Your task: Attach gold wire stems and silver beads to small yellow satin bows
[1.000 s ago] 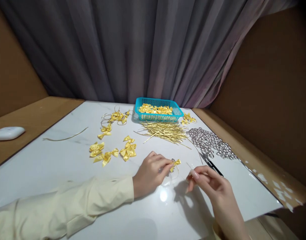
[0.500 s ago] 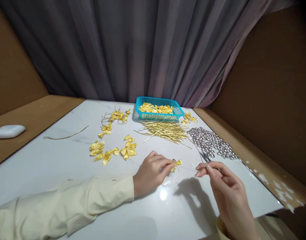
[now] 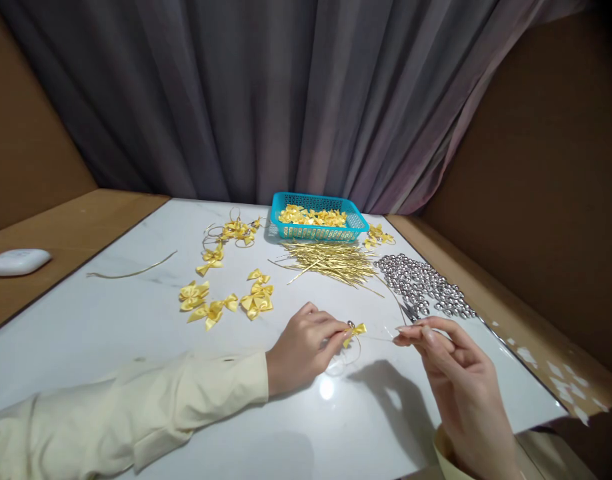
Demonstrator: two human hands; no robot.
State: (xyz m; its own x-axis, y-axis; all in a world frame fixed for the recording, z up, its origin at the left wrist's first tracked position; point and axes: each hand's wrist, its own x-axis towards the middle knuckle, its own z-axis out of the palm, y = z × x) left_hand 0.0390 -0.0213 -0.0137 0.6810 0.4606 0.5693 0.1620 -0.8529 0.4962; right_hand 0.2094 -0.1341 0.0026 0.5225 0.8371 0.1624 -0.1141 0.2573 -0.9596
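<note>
Between the thumb and fingers of my left hand (image 3: 306,347) is a yellow ribbon bow (image 3: 357,330), pinched at its near end. A small silver bell (image 3: 351,324) shows at the bow's upper edge, and a thin loop of cord curves below it. A fine pale thread (image 3: 379,338) runs from the bow toward my right hand (image 3: 451,360). The fingertips of that hand are pinched together on the thread's end. Partly behind my right fingers lies a pair of scissors (image 3: 410,312) with dark blades.
A blue basket (image 3: 319,234) of yellow bows stands at the back. Gold cords (image 3: 333,262) are piled before it, with silver bells (image 3: 421,280) to the right. Loose bows (image 3: 213,311) lie left, beyond them a single cord (image 3: 133,274). A white device (image 3: 19,262) rests far left.
The bow and bell have shifted slightly to the right. My right hand has turned a little and moved slightly right, its fingers still pinched.
</note>
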